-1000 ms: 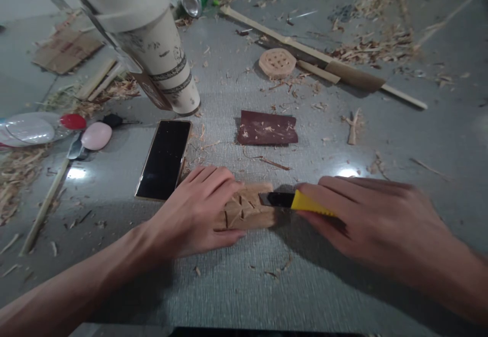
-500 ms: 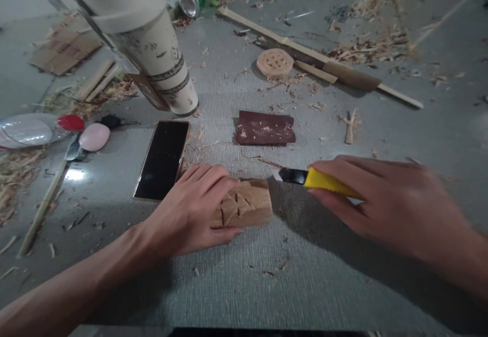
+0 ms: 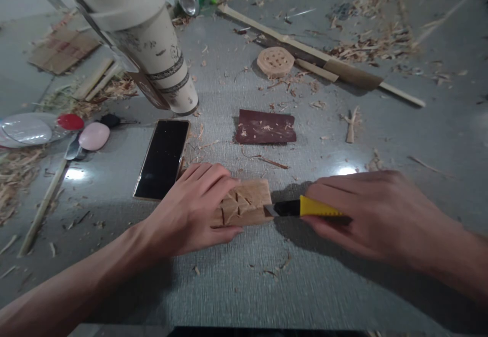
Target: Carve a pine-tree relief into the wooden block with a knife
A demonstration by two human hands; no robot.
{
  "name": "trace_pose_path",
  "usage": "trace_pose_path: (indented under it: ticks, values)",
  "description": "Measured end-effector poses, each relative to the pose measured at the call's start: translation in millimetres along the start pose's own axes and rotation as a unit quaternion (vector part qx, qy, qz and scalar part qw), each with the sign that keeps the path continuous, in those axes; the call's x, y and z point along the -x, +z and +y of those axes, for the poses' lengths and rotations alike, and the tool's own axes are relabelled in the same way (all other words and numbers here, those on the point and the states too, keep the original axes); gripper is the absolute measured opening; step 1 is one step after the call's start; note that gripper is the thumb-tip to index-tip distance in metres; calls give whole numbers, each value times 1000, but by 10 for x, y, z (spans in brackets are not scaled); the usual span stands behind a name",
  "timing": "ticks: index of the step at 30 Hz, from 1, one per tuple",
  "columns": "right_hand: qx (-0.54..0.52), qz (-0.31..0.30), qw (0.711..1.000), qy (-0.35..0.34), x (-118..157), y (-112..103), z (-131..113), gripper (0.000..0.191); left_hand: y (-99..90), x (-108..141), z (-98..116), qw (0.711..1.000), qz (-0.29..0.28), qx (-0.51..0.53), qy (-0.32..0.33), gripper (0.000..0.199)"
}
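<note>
As the left hand [image 3: 190, 207], grip closed, pins the block [image 3: 256, 190] toward the near edge of the tabletop [image 3: 229, 291], grooves [image 3: 238, 202] mark its left, and the right hand [image 3: 366, 207], closed round the knife [image 3: 287, 208], meets the plainer end.

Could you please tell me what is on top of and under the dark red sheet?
Pale shavings lie on the dark red sheet; what is under it is covered and cannot be seen.
</note>
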State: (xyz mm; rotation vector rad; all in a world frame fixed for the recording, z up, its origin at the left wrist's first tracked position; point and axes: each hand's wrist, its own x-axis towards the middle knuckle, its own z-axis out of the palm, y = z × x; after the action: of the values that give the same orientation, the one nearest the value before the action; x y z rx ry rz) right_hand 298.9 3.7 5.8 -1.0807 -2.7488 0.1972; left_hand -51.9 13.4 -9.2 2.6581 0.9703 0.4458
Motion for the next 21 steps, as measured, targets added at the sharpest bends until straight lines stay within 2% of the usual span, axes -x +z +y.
trace_pose_path:
  ticks: [5, 9, 17, 21]
  values:
    - [18, 4, 999, -35, -58, -30, -22, 23, -8, -1, 4, 1000, 0, 5, -1, 53]
    - [31, 19, 999, -35, -78, -42, -62, 25, -6, -13, 13, 1000, 0, 6, -5, 53]
    - [52, 41, 997, 31, -21, -39, -251, 32, 11, -41, 63, 999, 13, 18, -22, 44]
    - [39, 50, 997, 52, -36, -38, -297, 31, -2, -44, 78, 999, 3, 20, -26, 44]
